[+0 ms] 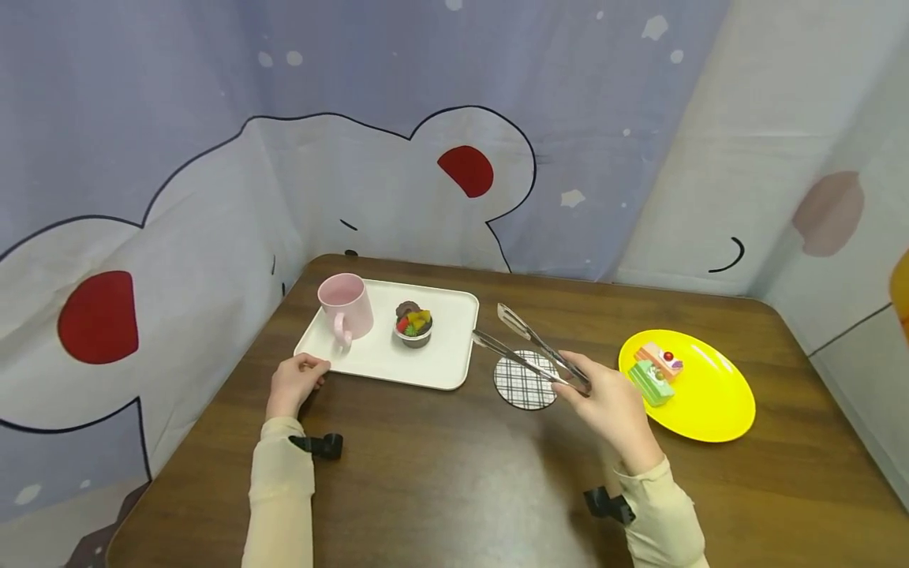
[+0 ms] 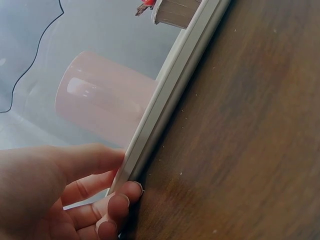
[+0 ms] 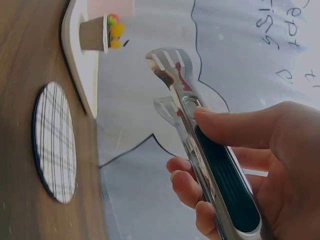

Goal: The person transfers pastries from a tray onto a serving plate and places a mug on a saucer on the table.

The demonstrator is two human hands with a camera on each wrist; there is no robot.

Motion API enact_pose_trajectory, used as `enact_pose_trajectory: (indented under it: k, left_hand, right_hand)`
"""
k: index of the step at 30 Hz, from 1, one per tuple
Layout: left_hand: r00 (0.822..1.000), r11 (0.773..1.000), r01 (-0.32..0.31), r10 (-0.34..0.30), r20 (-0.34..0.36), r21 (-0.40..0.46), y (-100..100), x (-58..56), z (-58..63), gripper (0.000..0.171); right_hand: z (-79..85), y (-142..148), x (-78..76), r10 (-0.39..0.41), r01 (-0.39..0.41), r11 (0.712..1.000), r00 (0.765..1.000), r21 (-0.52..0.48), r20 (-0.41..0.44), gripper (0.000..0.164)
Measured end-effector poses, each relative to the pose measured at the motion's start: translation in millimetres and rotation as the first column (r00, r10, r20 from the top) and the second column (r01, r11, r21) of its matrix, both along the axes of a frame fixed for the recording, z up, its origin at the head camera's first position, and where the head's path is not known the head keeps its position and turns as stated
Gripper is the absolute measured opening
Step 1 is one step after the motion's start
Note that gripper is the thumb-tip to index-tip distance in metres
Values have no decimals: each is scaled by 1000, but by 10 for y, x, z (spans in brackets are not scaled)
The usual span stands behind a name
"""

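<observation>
My left hand (image 1: 297, 383) pinches the near left corner of a white tray (image 1: 447, 331), thumb on top and fingers curled under the rim in the left wrist view. On that tray stand a pink mug (image 1: 353, 309), its handle towards me, and a small fruit-topped cupcake (image 1: 414, 327) in a foil-like cup. My right hand (image 1: 609, 406) holds metal tongs (image 1: 529, 330) between thumb and fingers, above a round checked coaster (image 1: 524, 385). The tongs' arms are spread, with nothing between their tips; a dark green grip (image 3: 227, 182) shows in the right wrist view.
To the right of my right hand lies a yellow oval plate (image 1: 717, 398). Two toy-like cake slices, one pink (image 1: 656, 356) and one green (image 1: 649, 384), sit on its left side. A printed curtain (image 1: 398, 197) hangs behind the brown wooden table (image 1: 426, 473).
</observation>
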State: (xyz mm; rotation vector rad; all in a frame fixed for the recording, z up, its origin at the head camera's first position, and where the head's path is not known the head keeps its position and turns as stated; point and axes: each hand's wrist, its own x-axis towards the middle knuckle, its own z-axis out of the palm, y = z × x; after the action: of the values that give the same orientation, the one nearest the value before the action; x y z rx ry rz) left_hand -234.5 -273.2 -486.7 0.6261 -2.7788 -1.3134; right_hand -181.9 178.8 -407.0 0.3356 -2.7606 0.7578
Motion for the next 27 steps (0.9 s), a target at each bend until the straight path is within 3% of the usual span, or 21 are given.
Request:
enact_pose_trajectory:
  k: [7, 20, 27]
  left_hand:
    - [1000, 1000, -8, 8, 1, -1, -1, 2, -9, 30]
    - [1000, 1000, -26, 26, 7, 6, -7, 3, -5, 29]
    - [1000, 1000, -25, 25, -2, 2, 1, -22, -19, 29]
  right_hand:
    - [-27, -167, -76, 23, -23, 1000, 998, 2, 54, 48]
    - [-134, -468, -249, 79, -77, 997, 992, -29, 96, 34]
    - [-229, -626, -307, 98, -93, 994, 992, -58, 80, 34]
